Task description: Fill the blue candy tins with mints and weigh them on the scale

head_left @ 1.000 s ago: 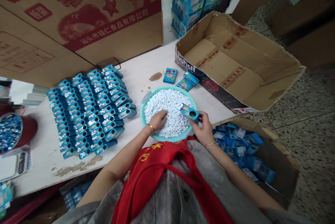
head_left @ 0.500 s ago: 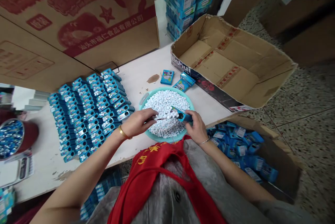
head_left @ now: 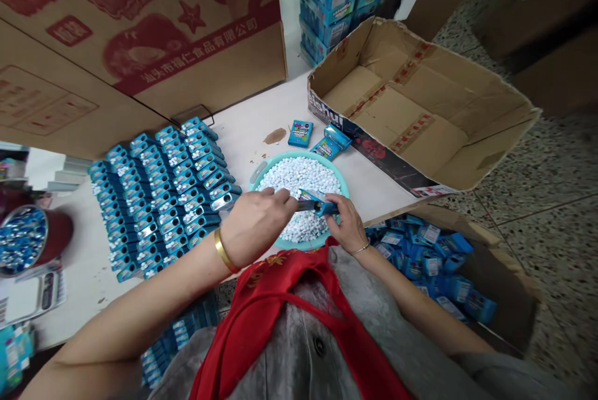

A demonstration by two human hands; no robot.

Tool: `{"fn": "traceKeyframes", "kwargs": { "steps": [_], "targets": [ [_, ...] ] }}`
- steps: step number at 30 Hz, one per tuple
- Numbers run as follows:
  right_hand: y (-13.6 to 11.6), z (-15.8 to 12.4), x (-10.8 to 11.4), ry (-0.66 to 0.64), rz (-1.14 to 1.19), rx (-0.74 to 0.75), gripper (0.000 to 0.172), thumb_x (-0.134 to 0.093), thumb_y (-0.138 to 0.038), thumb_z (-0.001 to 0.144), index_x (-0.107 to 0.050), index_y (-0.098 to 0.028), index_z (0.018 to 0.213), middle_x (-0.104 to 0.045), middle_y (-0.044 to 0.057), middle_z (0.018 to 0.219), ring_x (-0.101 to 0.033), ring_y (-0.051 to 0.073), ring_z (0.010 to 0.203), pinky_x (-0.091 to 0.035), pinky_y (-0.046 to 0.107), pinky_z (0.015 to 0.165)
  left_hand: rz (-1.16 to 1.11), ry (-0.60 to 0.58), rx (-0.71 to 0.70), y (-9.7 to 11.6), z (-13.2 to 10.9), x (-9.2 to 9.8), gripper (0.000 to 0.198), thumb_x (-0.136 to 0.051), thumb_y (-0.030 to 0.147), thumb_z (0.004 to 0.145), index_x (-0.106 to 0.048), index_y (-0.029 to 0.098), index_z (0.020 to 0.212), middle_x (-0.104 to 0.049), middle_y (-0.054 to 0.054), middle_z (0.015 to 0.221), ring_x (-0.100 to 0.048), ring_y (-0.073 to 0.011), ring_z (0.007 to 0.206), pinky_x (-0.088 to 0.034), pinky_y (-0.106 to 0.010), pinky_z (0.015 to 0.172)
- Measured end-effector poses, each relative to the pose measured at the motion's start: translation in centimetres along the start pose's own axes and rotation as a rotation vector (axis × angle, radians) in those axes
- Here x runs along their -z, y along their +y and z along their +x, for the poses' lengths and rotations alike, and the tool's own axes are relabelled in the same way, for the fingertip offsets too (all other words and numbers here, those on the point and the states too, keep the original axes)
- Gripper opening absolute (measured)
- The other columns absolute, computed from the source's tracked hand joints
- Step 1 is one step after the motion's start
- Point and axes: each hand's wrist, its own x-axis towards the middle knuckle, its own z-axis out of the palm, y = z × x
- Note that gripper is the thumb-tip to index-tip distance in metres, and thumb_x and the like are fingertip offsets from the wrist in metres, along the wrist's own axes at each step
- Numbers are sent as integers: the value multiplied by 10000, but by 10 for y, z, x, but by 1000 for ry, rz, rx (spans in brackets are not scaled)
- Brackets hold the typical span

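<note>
A round turquoise basin (head_left: 346, 191) holds a heap of small white candies (head_left: 299, 174). Over it, my left hand (head_left: 259, 219) grips a dark, narrow scoop (head_left: 306, 205) whose far end meets the opening of a small blue box. My right hand (head_left: 344, 223) has its fingers wrapped round that blue box (head_left: 327, 207), which lies tilted on its side above the candies. Behind the basin are a flat blue packet (head_left: 300, 133) and a couple more blue packets (head_left: 331, 142). Rows of blue boxes with openings (head_left: 161, 191) stand to the left.
An open cardboard tray (head_left: 397, 119) stands at the right, with stacked blue packs (head_left: 329, 4) behind it. Large cartons (head_left: 140, 32) line the back left. Below right, a carton holds many blue boxes (head_left: 432, 260). A red tub (head_left: 56, 235) sits far left.
My left hand has moved right and turned, bringing the scoop to the box opening. The white candies seen earlier on the scoop are no longer visible there. My right hand keeps its hold.
</note>
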Motion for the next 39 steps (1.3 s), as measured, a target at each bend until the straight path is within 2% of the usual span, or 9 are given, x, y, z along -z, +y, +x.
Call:
{"fn": "traceKeyframes", "kwargs": {
  "steps": [4,8,11,13,18,22,25,33,39],
  "targets": [
    [3,-2,6,20,36,-63,384,-508,-162,786,-513,-211,1166,-617,111,1137,-575,275,1089,-468,478,966,-32,45,144,-41,-10,-40,206,-429,225,931,-582,196,1067,-627,-61,959,-597,-183,850,-449,-262,656],
    [9,-4,15,63,82,-190,365,-557,-234,802,-505,-214,1163,-611,102,1123,-586,269,1058,-478,468,940,-80,-151,255,-74,-7,-123,164,-460,150,892,-603,177,968,-631,-86,952,-605,-212,886,-458,-292,709],
    [14,-4,18,88,103,-252,369,-590,-280,808,-500,-219,1161,-607,92,1113,-597,252,1009,-491,451,911,-302,-139,208,-69,14,-181,173,-471,108,868,-590,180,969,-629,-87,988,-600,-218,947,-465,-316,793],
    [17,-4,17,111,125,-282,375,-613,-314,807,-498,-219,1151,-608,83,1088,-602,239,970,-506,428,878,-396,-96,189,-57,33,-207,198,-467,137,877,-574,182,1037,-622,-92,1057,-587,-219,1001,-465,-325,841],
    [19,-5,11,178,187,-346,407,-665,-382,780,-500,-219,1114,-612,50,999,-606,210,896,-524,379,819,-515,-27,165,-41,59,-230,301,-449,166,872,-524,170,1163,-617,-94,1136,-583,-203,1034,-450,-321,919],
    [20,-9,11,193,189,-363,411,-666,-392,778,-500,-221,1114,-611,46,1000,-605,203,887,-526,367,803,-631,19,147,-53,44,-225,301,-471,224,876,-516,180,1170,-632,-72,1092,-604,-180,962,-474,-299,871],
    [20,-10,15,169,136,-345,381,-645,-376,791,-509,-220,1110,-615,54,1007,-604,216,903,-520,389,822,-767,103,111,-61,25,-204,271,-499,290,886,-528,186,1135,-633,-70,1044,-605,-173,918,-483,-295,836],
    [9,-3,12,72,-11,-139,363,-533,-198,790,-520,-215,1152,-622,107,1101,-585,279,1047,-480,475,933,-598,180,-87,-56,2,-104,241,-464,328,935,-526,185,1118,-630,-72,990,-601,-159,852,-481,-281,771],
    [3,-1,1,32,-19,-44,431,-488,-119,756,-525,-223,1173,-624,100,1130,-576,277,1087,-479,484,960,-227,2,-59,-31,9,-47,180,-439,202,907,-554,178,1043,-638,-77,977,-617,-183,865,-484,-291,750]
  ]
}}
